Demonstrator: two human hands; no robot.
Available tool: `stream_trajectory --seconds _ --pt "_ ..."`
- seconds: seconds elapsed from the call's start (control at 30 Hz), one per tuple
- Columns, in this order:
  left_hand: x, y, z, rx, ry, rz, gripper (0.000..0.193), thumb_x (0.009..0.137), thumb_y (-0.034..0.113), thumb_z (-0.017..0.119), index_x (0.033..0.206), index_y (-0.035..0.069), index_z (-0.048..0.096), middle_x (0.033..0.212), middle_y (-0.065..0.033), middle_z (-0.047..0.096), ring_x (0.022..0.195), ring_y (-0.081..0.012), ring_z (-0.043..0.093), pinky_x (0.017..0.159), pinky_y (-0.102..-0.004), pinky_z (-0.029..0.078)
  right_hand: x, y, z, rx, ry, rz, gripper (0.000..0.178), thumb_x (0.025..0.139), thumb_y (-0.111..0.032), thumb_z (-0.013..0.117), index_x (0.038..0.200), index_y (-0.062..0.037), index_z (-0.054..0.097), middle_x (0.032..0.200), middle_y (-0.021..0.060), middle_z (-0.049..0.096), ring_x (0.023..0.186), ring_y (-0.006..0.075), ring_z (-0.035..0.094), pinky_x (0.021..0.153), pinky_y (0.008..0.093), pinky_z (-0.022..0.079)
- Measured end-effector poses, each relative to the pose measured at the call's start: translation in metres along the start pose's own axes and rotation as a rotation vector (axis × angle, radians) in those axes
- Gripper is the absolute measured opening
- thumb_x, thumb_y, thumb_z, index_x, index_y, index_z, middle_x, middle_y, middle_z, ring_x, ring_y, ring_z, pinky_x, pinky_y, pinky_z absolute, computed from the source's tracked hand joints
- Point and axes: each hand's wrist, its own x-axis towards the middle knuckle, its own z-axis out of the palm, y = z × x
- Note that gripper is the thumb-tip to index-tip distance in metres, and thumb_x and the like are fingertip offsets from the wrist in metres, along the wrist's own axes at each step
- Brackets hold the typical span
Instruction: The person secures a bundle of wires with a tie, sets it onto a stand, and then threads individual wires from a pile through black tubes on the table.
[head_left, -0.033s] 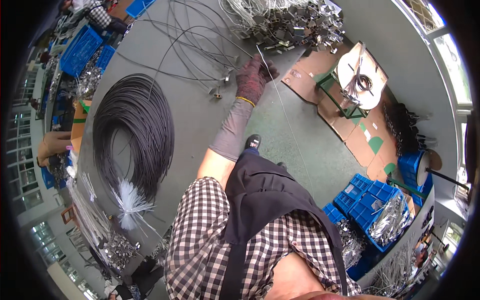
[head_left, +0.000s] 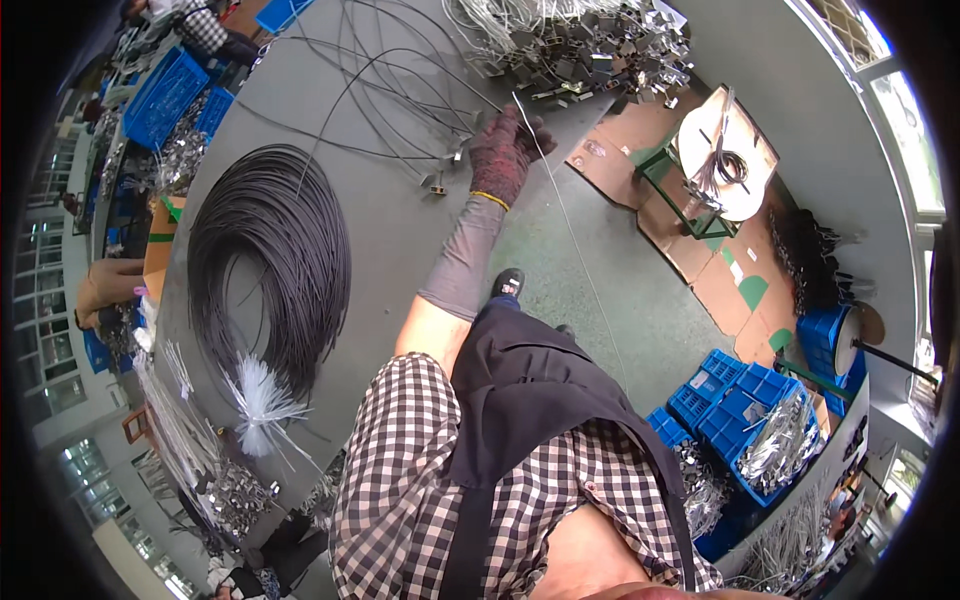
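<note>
My left hand (head_left: 500, 160), in a dark red and grey glove with a yellow cuff, reaches over the right edge of the grey table. Its fingers are closed round a thin white wire (head_left: 568, 212). One short end of the wire sticks up past the fingers, and the rest runs down toward the floor. A black cable (head_left: 440, 66) arcs to the fingertips; I cannot tell whether it is gripped too. Beside the wrist, small metal fittings (head_left: 436, 186) lie on black cable ends. My right hand is out of view.
A big coil of black cable (head_left: 310, 240) lies on the table (head_left: 400, 250), with a bundle of white strands (head_left: 262, 405) at its near end. Metal parts (head_left: 600, 60) are heaped at the far edge. To the right stand a round-topped stand (head_left: 700, 150) on cardboard and blue crates (head_left: 705, 385).
</note>
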Motion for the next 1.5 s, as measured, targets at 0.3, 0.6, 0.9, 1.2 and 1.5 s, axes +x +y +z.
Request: stream_trajectory --seconds 0.3,0.6,0.9,1.2,1.5 --pt "-0.010 0.042 -0.014 0.038 0.106 0.168 0.024 0.097 0.024 0.055 0.118 0.013 0.056 0.089 -0.0167 0.066 0.064 -0.0327 0.066 0.063 -0.0564 0.058 -0.030 -0.034 -0.040 0.047 0.046 0.006 0.027 0.083 -0.023 0.065 0.102 -0.0036 0.069 0.088 0.0175 0.069 0.080 0.0256 0.065 0.071 0.0360 0.050" --pt "-0.025 0.027 -0.033 0.341 0.179 0.017 0.029 0.091 0.029 0.065 0.108 0.006 0.059 0.090 -0.0130 0.066 0.063 -0.0237 0.065 0.061 -0.0441 0.061 -0.012 -0.040 -0.048 0.185 -0.011 0.011 0.026 0.088 -0.021 0.063 0.104 -0.0021 0.070 0.086 0.0121 0.071 0.081 0.0184 0.065 0.071 0.0326 0.051" --pt "-0.059 -0.026 -0.075 0.371 0.090 -0.179 0.035 0.092 0.031 0.063 0.114 0.005 0.058 0.102 -0.0096 0.065 0.077 -0.0248 0.068 0.067 -0.0417 0.060 0.074 -0.208 -0.036 0.100 -0.053 -0.320 0.025 0.092 -0.022 0.061 0.105 -0.0020 0.068 0.079 0.0120 0.069 0.070 0.0145 0.063 0.066 0.0291 0.052" --pt "-0.046 -0.074 -0.033 0.358 0.079 -0.129 0.021 0.089 0.024 0.064 0.090 0.003 0.063 0.076 -0.0088 0.064 0.063 -0.0213 0.066 0.052 -0.0342 0.056 0.118 -0.471 -0.051 0.457 -0.156 -0.748 0.026 0.097 -0.004 0.044 0.112 -0.0004 0.064 0.076 0.0036 0.063 0.067 0.0087 0.056 0.058 0.0258 0.044" --pt "0.002 0.037 -0.055 0.376 0.257 0.027 0.015 0.088 0.016 0.061 0.091 0.001 0.059 0.072 -0.0095 0.060 0.059 -0.0197 0.065 0.052 -0.0289 0.058 0.109 -0.444 -0.023 0.113 -0.187 -0.488 0.023 0.094 -0.015 0.054 0.107 -0.0011 0.067 0.070 0.0072 0.063 0.062 0.0127 0.060 0.059 0.0275 0.049"
